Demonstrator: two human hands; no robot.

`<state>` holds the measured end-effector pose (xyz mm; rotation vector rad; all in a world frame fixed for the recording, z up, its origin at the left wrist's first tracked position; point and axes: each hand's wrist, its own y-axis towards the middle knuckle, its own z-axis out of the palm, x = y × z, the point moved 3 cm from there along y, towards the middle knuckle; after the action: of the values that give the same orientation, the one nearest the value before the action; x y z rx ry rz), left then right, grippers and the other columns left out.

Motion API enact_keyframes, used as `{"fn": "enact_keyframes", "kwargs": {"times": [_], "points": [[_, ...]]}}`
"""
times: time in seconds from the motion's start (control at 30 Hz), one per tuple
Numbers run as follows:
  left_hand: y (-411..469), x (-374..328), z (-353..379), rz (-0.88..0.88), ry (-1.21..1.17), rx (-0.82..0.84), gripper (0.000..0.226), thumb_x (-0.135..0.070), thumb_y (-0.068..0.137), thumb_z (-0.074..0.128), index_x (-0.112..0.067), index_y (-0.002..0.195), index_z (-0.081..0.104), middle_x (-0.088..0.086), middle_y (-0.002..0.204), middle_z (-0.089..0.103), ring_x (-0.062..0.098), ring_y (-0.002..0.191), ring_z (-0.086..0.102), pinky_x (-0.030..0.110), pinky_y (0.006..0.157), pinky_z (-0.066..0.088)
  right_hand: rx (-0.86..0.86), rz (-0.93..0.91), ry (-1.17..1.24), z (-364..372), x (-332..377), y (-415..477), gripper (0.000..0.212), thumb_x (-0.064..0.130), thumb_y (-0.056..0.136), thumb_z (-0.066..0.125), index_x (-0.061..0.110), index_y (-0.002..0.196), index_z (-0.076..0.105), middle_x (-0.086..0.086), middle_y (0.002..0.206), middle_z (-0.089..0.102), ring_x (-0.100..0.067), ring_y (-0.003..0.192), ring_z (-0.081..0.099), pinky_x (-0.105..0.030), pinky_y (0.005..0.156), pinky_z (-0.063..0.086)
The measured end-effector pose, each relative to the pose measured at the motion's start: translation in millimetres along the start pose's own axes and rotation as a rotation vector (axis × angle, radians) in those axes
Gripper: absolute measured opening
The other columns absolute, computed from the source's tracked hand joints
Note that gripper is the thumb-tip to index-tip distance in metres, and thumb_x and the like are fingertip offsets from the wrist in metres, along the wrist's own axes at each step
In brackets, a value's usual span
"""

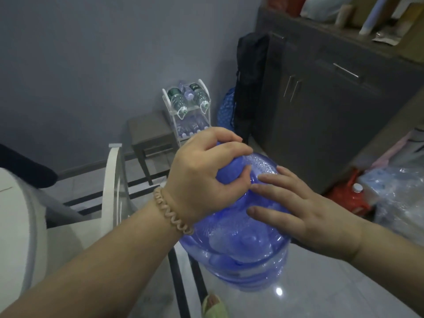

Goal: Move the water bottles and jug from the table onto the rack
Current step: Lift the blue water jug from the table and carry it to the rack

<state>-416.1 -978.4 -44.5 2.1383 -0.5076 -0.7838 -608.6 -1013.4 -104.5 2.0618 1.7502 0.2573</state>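
A large blue translucent water jug point(238, 246) hangs above the floor in the lower middle of the head view. My left hand point(204, 177) is clenched around its blue capped neck. My right hand point(296, 210) lies flat against the jug's shoulder, fingers spread. Farther back, against the grey wall, stands a small white rack point(169, 104). Two clear water bottles point(177, 101) with dark labels lie on its top tier, caps toward me. Several more bottles lie on the tier below, partly hidden behind my left hand.
A grey stool point(149, 131) stands left of the rack. A dark cabinet point(321, 106) fills the right, with a black bag point(250, 83) and a blue dotted bag point(226, 109) beside it. White furniture point(112, 187) is at left; plastic-wrapped goods point(394, 196) at right. My foot point(213, 306) shows below.
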Motion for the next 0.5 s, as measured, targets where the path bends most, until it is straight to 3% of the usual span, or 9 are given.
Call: {"fn": "enact_keyframes", "kwargs": {"times": [0.3, 0.5], "points": [[58.7, 92.4, 2.7, -0.016, 0.059, -0.033, 0.020, -0.008, 0.069, 0.078, -0.004, 0.088, 0.073, 0.011, 0.093, 0.064, 0.020, 0.082, 0.063, 0.034, 0.075, 0.052, -0.036, -0.045, 0.029, 41.1, -86.1, 73.7, 0.046, 0.010, 0.092, 0.054, 0.018, 0.135, 0.040, -0.013, 0.138, 0.038, -0.035, 0.134, 0.033, -0.052, 0.113, 0.022], [85.6, 148.7, 11.6, -0.094, 0.182, -0.064, 0.019, -0.008, 0.069, 0.077, -0.005, 0.087, 0.073, 0.009, 0.091, 0.065, 0.017, 0.082, 0.062, 0.030, 0.076, 0.051, -0.101, -0.133, 0.125, 81.7, -150.7, 117.3, 0.036, 0.015, 0.097, 0.052, 0.019, 0.132, 0.045, -0.013, 0.135, 0.041, -0.034, 0.131, 0.038, -0.053, 0.111, 0.026]]}}
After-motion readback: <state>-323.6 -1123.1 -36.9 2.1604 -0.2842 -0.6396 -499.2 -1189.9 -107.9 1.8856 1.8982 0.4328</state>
